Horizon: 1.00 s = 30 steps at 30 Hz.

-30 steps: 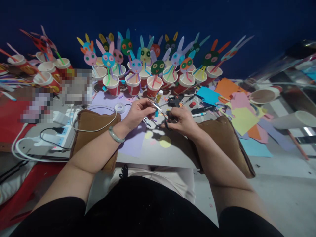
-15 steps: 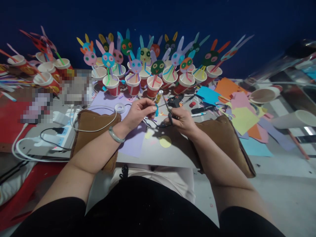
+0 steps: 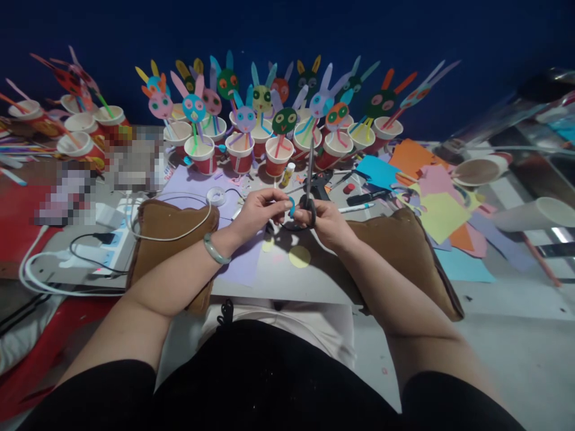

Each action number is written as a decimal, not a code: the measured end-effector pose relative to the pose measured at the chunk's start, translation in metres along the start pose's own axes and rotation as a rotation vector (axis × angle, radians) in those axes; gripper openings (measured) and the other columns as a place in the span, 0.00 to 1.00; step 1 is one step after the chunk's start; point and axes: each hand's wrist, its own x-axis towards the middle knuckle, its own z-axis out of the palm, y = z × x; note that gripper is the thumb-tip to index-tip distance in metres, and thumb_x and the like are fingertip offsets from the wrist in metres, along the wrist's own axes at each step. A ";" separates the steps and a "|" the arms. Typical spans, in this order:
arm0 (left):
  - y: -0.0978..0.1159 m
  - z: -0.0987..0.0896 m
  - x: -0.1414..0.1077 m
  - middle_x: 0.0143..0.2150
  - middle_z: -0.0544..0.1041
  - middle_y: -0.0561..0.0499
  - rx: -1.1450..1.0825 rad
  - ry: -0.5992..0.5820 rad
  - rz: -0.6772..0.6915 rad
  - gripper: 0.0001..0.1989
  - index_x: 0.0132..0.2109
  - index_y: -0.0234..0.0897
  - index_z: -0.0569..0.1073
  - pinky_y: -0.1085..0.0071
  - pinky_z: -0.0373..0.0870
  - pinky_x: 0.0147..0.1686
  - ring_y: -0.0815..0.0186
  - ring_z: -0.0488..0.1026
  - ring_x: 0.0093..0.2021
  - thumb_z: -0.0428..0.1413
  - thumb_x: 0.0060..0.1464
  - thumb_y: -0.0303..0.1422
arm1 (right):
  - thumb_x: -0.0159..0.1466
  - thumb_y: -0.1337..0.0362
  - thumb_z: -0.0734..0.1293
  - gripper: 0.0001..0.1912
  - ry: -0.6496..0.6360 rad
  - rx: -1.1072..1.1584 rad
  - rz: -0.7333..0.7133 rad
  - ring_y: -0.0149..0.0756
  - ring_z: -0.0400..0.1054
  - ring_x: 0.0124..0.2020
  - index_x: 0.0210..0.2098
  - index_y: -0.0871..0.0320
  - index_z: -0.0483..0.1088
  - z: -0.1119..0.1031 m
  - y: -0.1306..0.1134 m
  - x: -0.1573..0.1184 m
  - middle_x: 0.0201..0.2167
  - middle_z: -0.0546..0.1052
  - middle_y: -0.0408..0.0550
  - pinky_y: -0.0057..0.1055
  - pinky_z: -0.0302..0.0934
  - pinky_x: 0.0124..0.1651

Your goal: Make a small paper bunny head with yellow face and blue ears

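A small curved piece of blue paper (image 3: 291, 207) is pinched between the thumb and fingers of my left hand (image 3: 265, 211). My right hand (image 3: 329, 222) grips a pair of scissors (image 3: 309, 185) by the dark handles, blades pointing up and away. The right fingertips come close to the blue piece; whether they touch it I cannot tell. On the table under my hands lies a pale yellow paper circle (image 3: 299, 257). Just beyond them stands a glue stick (image 3: 288, 174), with a dark glue gun (image 3: 320, 185) to its right.
Several red paper cups (image 3: 278, 158) with paper rabbit heads on straws stand at the back. Brown cushions (image 3: 173, 236) lie under both forearms. Coloured paper sheets (image 3: 442, 215) are piled at right. A power strip (image 3: 119, 248) and white cables are at left, a tape roll (image 3: 216, 196) nearby.
My hands have drawn closer together, the left moving right with the blue paper. The scissors have turned from slanting left to pointing almost straight up.
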 end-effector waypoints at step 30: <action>-0.001 -0.002 0.000 0.22 0.74 0.55 0.061 -0.072 -0.041 0.18 0.32 0.34 0.77 0.77 0.67 0.23 0.73 0.70 0.21 0.72 0.43 0.42 | 0.47 0.46 0.81 0.25 0.084 -0.029 -0.021 0.25 0.52 0.24 0.21 0.59 0.71 0.002 0.006 0.001 0.19 0.64 0.37 0.29 0.48 0.30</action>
